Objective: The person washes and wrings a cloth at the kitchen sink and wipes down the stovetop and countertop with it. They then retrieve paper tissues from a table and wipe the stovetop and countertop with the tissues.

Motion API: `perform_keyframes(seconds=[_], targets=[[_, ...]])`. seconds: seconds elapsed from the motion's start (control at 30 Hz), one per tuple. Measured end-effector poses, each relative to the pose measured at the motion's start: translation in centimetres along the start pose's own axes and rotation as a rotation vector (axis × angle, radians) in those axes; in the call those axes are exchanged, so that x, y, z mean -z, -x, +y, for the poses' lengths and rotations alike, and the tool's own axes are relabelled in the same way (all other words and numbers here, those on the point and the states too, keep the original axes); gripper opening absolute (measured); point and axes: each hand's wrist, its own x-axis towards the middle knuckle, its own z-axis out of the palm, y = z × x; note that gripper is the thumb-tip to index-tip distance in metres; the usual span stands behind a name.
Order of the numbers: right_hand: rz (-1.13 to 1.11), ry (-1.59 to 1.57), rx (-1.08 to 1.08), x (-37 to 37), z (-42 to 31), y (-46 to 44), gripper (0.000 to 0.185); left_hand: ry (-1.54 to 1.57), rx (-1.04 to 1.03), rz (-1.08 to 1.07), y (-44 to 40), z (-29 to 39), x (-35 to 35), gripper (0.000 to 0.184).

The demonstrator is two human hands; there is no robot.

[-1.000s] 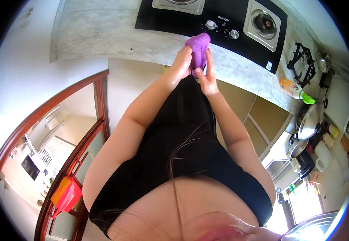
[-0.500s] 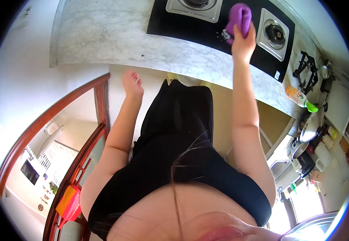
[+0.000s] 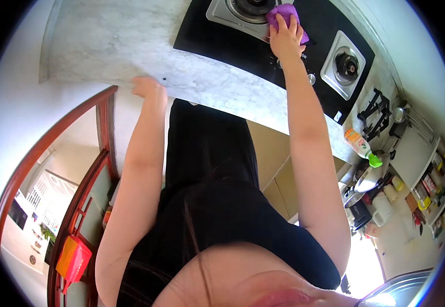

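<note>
A purple cloth [image 3: 282, 14] lies on the black stove top [image 3: 243, 53], against the right edge of the left burner's metal plate [image 3: 238, 21]. My right hand [image 3: 286, 42] presses on it from above, fingers spread over the fabric. At the front edge of the marble counter [image 3: 105, 46], on the left, my left hand [image 3: 148, 87] rests near a small dark spot; its fingers are partly hidden, and whether they are spread or curled is unclear. Two control knobs show just below and beside my right wrist.
The right burner [image 3: 346, 64] has no grate over it. A black grate [image 3: 376, 113] and an orange-and-white bottle with a green top [image 3: 359, 143] stand on the counter's right. Beyond are pans, a white pitcher [image 3: 382, 209] and a shelf rack. A red-framed door [image 3: 107, 128] is at left.
My hands have parted. The right one carried the purple cloth up over the stove, then left to the left burner's edge. My left hand moved left and up to the counter's front edge.
</note>
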Motion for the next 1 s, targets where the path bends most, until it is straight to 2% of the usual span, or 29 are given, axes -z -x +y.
perform_keyframes(seconds=[0.13, 0.23, 0.27, 0.37, 0.5, 0.63, 0.73, 0.87, 1.0], targets=[[-0.021, 0.067, 0.12, 1.2, 1.5, -3.6, 0.041, -0.021, 0.024, 0.067, 2.4, 1.0, -0.2, 0.043], [-0.184, 0.097, 0.313, 3.9, 2.5, -8.3, 0.043, 0.054, 0.08, 0.072, 4.3, 2.3, -0.4, 0.046], [-0.168, 0.087, 0.398, 4.0, 2.8, -9.8, 0.041, 0.082, 0.098, 0.07, 4.8, 2.7, -0.5, 0.047], [-0.272, 0.217, 0.407, 6.5, -0.3, -12.6, 0.041, 0.149, 0.128, 0.077, 6.2, 3.9, -0.7, 0.051], [-0.25, 0.194, 0.46, 5.8, -0.4, -13.7, 0.043, 0.154, 0.133, 0.138, 7.6, 5.2, -0.7, 0.056], [-0.021, 0.184, 0.578, 2.8, 3.1, -12.1, 0.039, 0.024, 0.077, 0.17, 4.8, 3.7, -0.7, 0.055], [-0.026, 0.208, 0.503, 3.1, 3.5, -6.3, 0.039, -0.008, 0.107, 0.161, 6.3, 4.8, -0.9, 0.058], [0.012, 0.172, 0.429, 2.1, 0.1, 0.2, 0.04, -0.059, 0.124, 0.19, 7.4, 5.7, -0.9, 0.058], [0.076, 0.193, 0.39, 0.1, -3.8, 1.7, 0.044, -0.113, 0.14, 0.198, 6.8, 5.9, -1.0, 0.056]])
